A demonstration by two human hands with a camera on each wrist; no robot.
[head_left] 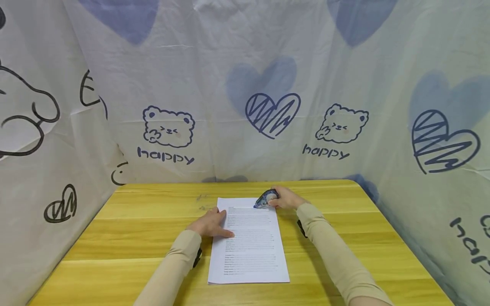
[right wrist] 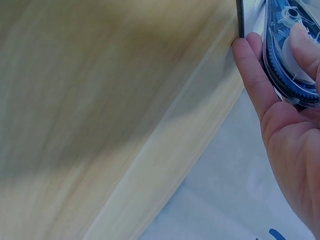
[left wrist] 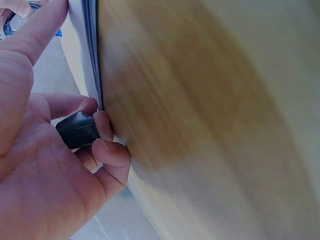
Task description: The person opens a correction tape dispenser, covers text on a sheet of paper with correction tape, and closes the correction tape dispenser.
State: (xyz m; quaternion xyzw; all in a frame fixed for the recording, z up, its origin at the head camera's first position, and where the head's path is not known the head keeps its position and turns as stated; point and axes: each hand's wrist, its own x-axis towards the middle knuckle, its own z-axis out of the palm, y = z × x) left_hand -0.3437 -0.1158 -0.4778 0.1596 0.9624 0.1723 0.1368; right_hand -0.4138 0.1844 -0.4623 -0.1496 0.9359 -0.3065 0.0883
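Blue correction tape, clamped in the right hand, sat over the paper while the left hand, curled round a black piece, touched it!

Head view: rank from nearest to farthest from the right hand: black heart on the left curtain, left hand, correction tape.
1. Correction tape: held in the right hand.
2. Left hand: on the left side of the paper.
3. Black heart: far left, on the curtain.

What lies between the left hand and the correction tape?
In the head view, only the upper part of the printed page shows between them.
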